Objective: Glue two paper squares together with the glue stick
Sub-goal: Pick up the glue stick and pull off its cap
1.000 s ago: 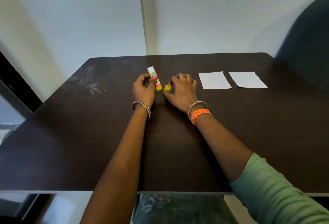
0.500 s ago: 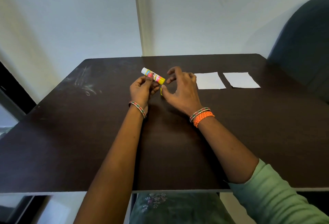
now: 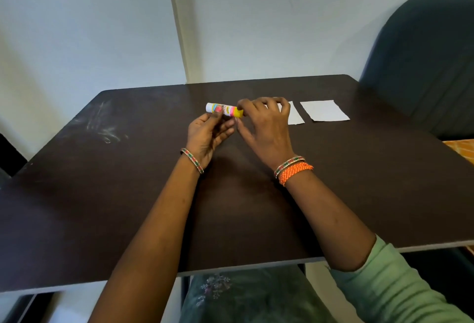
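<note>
A glue stick (image 3: 223, 110), white with pink and yellow print, lies level above the dark table (image 3: 128, 194) near its far middle. My left hand (image 3: 206, 134) holds the stick from below with thumb and fingertips. My right hand (image 3: 265, 123) pinches the stick's yellow right end with thumb and forefinger. Two white paper squares lie flat at the far right of the table. One paper square (image 3: 324, 110) is in full view. The other paper square (image 3: 295, 117) is mostly hidden behind my right hand. I cannot tell where the cap is.
A dark upholstered chair (image 3: 423, 66) stands against the table's far right corner. White scuff marks (image 3: 105, 130) streak the table's left part. An orange cloth (image 3: 461, 149) shows at the right edge. The wall rises just behind the table.
My left hand has tipped the glue stick from upright to level and raised it. My right hand, first a little apart with a small yellow piece, has closed onto the stick's yellow end.
</note>
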